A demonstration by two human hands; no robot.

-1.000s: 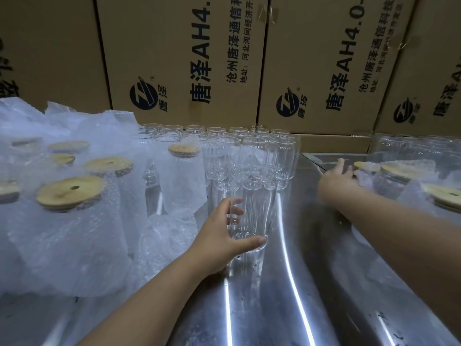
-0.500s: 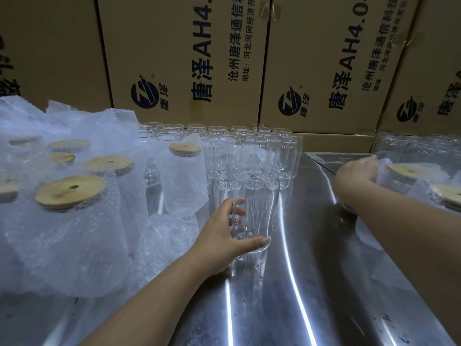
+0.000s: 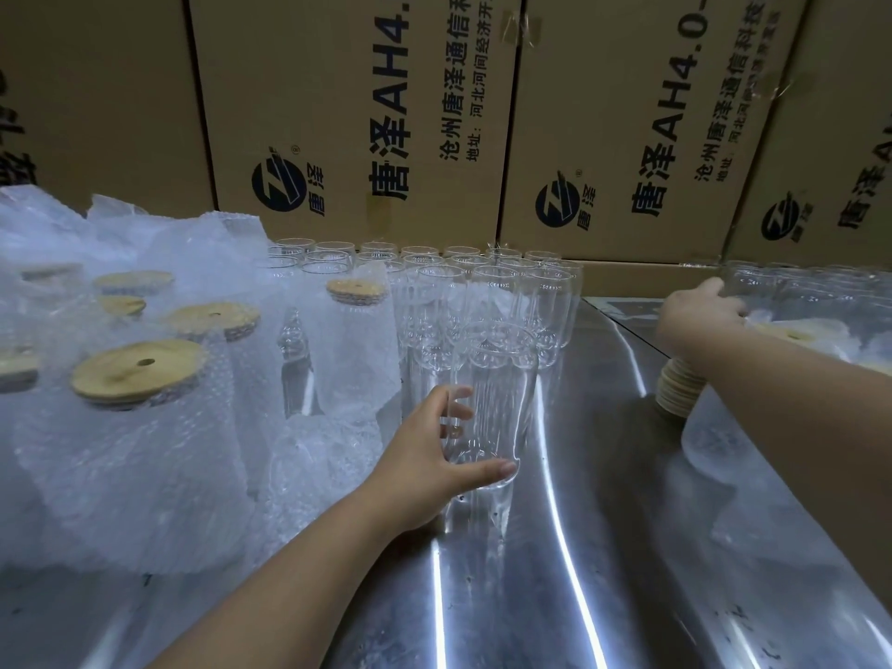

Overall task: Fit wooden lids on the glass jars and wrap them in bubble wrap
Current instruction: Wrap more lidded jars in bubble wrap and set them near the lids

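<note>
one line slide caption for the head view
Left hand grips a lidless glass jar on the steel table; right hand reaches past a stack of wooden lids.

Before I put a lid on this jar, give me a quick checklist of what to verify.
1. Grip: the left hand holds the glass jar: ok.
2. The jar stands upright on the steel table: ok.
3. The jar's mouth is uncovered: ok.
4. A lid in the right hand: cannot tell, its fingers are hidden.
5. The stack of wooden lids sits close, under the right forearm: ok.
</note>
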